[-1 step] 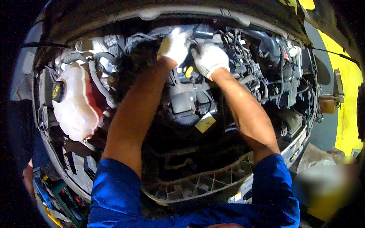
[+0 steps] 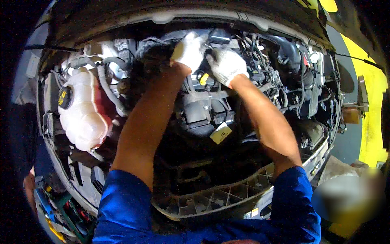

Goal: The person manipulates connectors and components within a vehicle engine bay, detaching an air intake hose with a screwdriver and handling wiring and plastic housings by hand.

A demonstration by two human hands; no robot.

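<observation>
Both of my hands wear white knit gloves and reach into the back of an open engine bay. My left hand (image 2: 189, 53) is closed at the rear of the engine, beside a dark cylindrical part (image 2: 219, 36); its fingertips are lost in glare and behind the hand. Just to the right, my right hand (image 2: 230, 65) has its fingers curled inward among hoses and wiring. What either hand grips is hidden. A yellow dipstick handle or cap (image 2: 204, 79) shows between the wrists. Nearer me lies the dark engine cover (image 2: 203, 110), with a pale yellow tag (image 2: 220, 133) at its front edge.
A translucent white coolant tank (image 2: 83, 116) with a black cap (image 2: 65, 97) stands at left. Wiring harnesses (image 2: 264, 61) crowd the right side. The raised hood (image 2: 187, 16) spans the far edge. A ribbed front crossmember (image 2: 219, 198) lies near me. Coloured tools (image 2: 61, 211) sit lower left.
The whole picture has shifted slightly to the right. Both hands stay at the same spot behind the engine cover, with hardly any change in their pose.
</observation>
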